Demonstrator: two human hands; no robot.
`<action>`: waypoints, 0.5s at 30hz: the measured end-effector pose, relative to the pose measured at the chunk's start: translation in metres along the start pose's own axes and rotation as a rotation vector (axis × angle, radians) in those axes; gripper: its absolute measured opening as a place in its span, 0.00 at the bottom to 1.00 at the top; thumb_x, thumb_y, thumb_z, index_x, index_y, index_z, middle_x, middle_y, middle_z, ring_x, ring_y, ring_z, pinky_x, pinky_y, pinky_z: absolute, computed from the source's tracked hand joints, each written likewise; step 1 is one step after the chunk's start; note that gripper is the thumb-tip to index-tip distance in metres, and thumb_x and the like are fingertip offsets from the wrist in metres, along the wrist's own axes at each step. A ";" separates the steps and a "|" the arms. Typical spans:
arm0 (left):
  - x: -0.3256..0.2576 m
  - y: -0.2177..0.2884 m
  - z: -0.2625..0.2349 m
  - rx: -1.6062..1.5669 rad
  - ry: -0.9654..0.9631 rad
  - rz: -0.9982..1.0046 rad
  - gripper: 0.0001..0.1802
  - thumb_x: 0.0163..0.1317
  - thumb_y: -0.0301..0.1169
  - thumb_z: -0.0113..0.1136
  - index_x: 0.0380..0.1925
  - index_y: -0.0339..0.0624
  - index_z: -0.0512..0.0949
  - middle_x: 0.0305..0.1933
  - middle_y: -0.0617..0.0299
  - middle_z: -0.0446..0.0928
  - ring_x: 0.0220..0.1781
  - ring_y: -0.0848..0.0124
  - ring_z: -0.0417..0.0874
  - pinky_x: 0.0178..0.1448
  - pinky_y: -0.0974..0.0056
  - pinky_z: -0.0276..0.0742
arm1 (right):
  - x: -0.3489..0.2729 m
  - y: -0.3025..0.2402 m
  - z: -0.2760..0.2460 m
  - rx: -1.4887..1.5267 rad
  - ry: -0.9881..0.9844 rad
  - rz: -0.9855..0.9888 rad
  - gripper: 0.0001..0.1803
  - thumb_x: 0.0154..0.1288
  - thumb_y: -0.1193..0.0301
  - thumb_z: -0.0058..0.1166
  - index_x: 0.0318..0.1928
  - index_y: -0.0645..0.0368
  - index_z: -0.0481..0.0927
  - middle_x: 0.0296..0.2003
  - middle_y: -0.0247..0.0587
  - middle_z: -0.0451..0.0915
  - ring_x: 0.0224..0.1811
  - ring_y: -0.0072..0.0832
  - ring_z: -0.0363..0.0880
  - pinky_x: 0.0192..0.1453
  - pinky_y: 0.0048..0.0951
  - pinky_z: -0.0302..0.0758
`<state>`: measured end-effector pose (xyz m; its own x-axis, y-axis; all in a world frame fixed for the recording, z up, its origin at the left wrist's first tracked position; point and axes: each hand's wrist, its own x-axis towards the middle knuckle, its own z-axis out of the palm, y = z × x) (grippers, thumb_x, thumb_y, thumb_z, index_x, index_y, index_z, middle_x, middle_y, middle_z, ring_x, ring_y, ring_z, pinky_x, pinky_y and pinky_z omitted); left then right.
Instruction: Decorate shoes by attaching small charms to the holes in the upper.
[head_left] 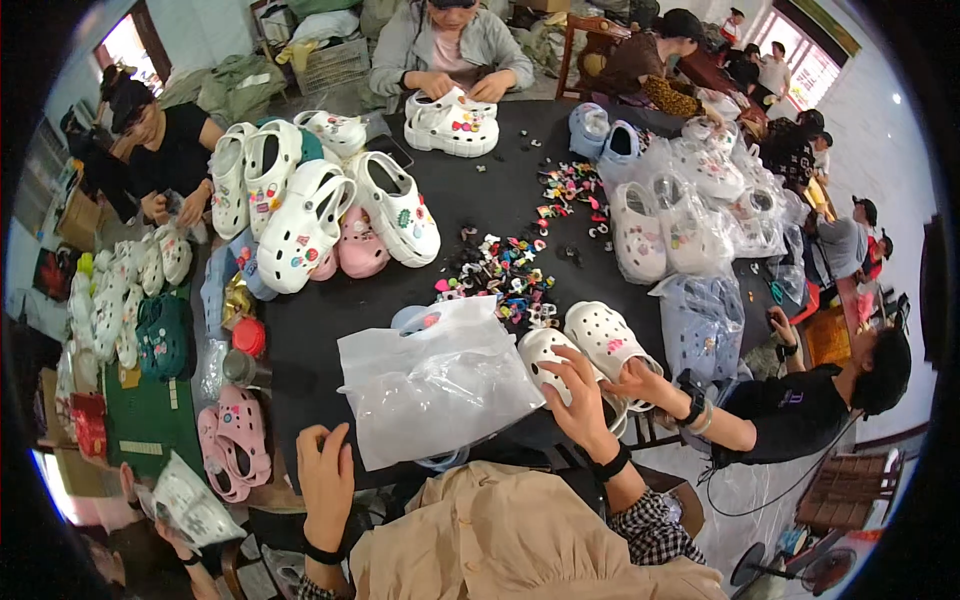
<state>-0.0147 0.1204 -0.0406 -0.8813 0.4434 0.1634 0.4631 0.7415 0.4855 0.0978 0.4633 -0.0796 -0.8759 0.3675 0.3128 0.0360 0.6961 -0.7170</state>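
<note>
My left hand (pixel 325 475) is at the near left table edge, fingers apart and holding nothing. To its right lies a translucent white plastic bag (pixel 440 375), mostly covering light blue clogs (pixel 408 319); only bits show above and below it. My right hand (pixel 578 400) has its fingers spread over a white clog (pixel 540 352); whether they touch it is hard to tell. Beside it, a co-worker's hand (pixel 640 382), reaching in from the right, is at a second white clog (pixel 605 335) with a pink charm.
Loose colourful shoe charms (pixel 505 275) lie mid-table. Decorated white clogs (pixel 300 235) stand at the left, bagged clogs (pixel 690 220) at the right. Pink clogs (pixel 240 440) and a red-lidded jar (pixel 248 340) sit at the left edge. Across the table, a person handles a white clog (pixel 452 125).
</note>
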 end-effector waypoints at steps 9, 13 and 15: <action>0.047 -0.001 0.109 0.098 -0.178 0.443 0.33 0.55 0.35 0.61 0.63 0.52 0.67 0.70 0.52 0.58 0.73 0.52 0.53 0.73 0.44 0.45 | 0.026 0.001 0.098 -0.342 -0.404 -0.407 0.35 0.62 0.57 0.53 0.68 0.48 0.60 0.68 0.45 0.57 0.73 0.45 0.48 0.73 0.52 0.45; 0.054 -0.003 0.107 -0.019 -0.229 0.340 0.36 0.58 0.43 0.59 0.67 0.56 0.61 0.75 0.55 0.48 0.76 0.47 0.43 0.74 0.39 0.34 | 0.013 0.052 0.108 -0.326 -0.285 -0.053 0.31 0.68 0.57 0.46 0.69 0.50 0.58 0.69 0.53 0.54 0.72 0.51 0.47 0.72 0.51 0.47; 0.050 -0.020 0.108 -0.046 -0.217 0.317 0.36 0.59 0.43 0.58 0.68 0.56 0.60 0.75 0.54 0.47 0.76 0.48 0.42 0.74 0.40 0.34 | 0.013 0.057 0.105 0.075 -0.320 0.082 0.32 0.69 0.57 0.45 0.70 0.52 0.57 0.69 0.58 0.52 0.72 0.52 0.49 0.72 0.45 0.52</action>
<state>-0.0582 0.1821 -0.1351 -0.6525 0.7468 0.1284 0.7003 0.5296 0.4786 0.0380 0.4436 -0.1818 -0.9785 0.2001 0.0495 0.0875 0.6206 -0.7793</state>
